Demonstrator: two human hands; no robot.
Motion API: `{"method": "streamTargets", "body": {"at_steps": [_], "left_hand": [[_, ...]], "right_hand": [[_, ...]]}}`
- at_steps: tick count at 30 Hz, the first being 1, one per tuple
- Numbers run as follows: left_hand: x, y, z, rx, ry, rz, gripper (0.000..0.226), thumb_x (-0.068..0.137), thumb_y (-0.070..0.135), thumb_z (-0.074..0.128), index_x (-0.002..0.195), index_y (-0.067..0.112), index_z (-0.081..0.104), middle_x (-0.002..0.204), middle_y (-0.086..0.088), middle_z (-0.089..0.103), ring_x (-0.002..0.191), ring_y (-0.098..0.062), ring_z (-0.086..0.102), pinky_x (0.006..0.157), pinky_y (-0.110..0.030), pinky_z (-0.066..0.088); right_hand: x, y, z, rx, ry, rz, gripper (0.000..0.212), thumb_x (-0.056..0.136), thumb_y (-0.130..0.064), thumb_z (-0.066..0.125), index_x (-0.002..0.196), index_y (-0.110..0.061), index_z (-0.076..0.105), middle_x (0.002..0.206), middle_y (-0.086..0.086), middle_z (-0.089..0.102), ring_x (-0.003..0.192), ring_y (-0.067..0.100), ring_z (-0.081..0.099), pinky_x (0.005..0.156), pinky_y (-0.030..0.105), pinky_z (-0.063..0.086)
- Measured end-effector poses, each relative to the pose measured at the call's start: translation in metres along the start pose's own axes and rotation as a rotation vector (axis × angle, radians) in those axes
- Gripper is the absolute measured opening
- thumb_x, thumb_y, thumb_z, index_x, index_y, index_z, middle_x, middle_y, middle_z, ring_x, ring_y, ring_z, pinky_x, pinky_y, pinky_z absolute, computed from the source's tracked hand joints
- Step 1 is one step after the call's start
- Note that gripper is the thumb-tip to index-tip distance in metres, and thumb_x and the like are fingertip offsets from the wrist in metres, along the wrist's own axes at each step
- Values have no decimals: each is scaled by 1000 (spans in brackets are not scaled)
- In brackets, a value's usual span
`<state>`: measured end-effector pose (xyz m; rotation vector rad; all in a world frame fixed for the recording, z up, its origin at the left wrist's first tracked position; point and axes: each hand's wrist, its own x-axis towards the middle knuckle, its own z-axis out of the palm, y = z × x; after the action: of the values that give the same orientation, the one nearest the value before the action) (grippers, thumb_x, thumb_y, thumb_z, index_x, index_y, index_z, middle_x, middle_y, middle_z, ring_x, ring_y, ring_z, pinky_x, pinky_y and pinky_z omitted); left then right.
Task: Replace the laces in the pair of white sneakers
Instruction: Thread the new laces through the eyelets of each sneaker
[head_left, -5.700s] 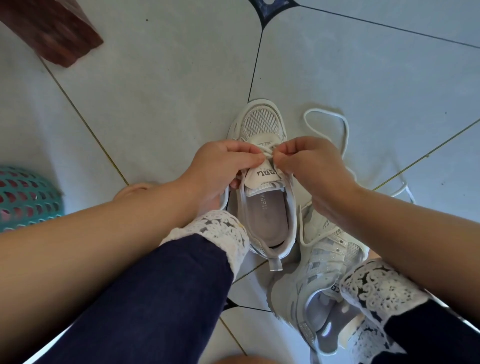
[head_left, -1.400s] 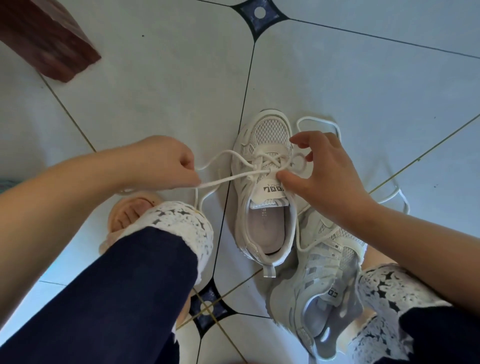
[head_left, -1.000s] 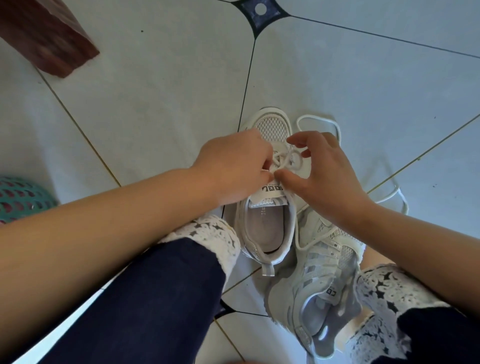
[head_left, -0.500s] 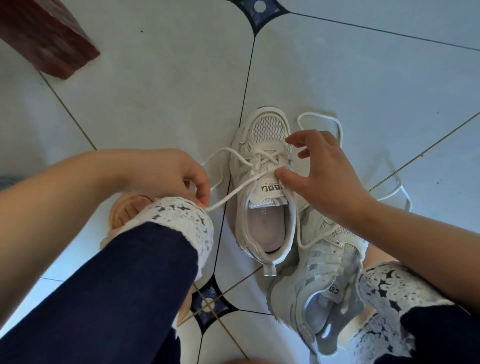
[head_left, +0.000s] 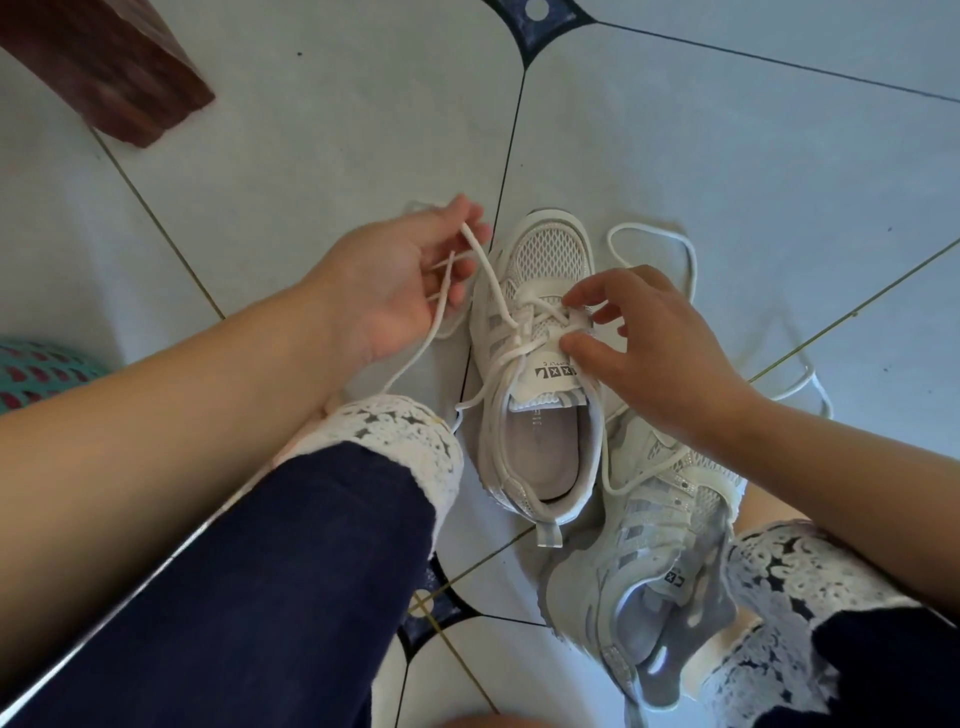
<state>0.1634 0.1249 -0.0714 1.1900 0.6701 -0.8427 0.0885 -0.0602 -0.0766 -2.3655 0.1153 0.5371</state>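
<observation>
Head view, looking down at floor (head_left: 727, 171) tiles. Sneaker (head_left: 540, 457) stands upright on the floor at centre, toe pointing away, opening toward the camera. Lace (head_left: 488, 270) is threaded and crossed through the front eyelets; the eyelets nearer the opening are unthreaded. Left hand (head_left: 389, 286) is just left of the toe, palm turned up, fingers loosely curled round two lace strands that run across the fingers (head_left: 462, 218); one strand leads back to the eyelets, the other trails down past the wrist to the floor. Right hand (head_left: 644, 348) is at the sneaker's right side, thumb and forefinger spread apart: thumb tip presses on the tongue (head_left: 545, 374) edge, forefinger tip rests on the lace crossing, remaining fingers loosely bent and holding nothing. Second sneaker (head_left: 654, 525) lies on its side, touching the first at its right rear, under the right forearm. Loose lace (head_left: 692, 257) loops on the floor beyond the right hand. Navy trouser legs (head_left: 285, 571) with white lacework cuffs flank both sneakers. Brown block (head_left: 104, 67) top left; teal basket (head_left: 36, 369) at the left edge.
</observation>
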Motion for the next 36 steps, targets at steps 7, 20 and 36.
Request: {"method": "streamTargets", "body": {"at_steps": [7,20,36], "left_hand": [[-1,36,-5,-33,78,201,21,95,26,46,82,17,60,56,10,62,62,-6,64,69,-26,52],[-32,10,16,817,-435,143,18,88,12,53,79,8,68,61,-2,62,48,-11,44,51,-19,42],[-26,23,26,79,-185,55,15,90,8,48,82,6,61,57,1,58,49,-8,54,48,-18,49]], "right_hand": [[0,-2,-1,-13,-6,-8,18,82,-24,64,100,-27,60,105,-6,47,90,6,50,74,11,33],[19,-29,-22,957,-233,243,26,95,-26,46,118,-18,55,97,0,68,87,14,64,83,32,50],[-21,-52,-6,371,-355,60,10,89,-22,56,89,-22,66,73,-8,69,67,2,64,73,18,52]]}}
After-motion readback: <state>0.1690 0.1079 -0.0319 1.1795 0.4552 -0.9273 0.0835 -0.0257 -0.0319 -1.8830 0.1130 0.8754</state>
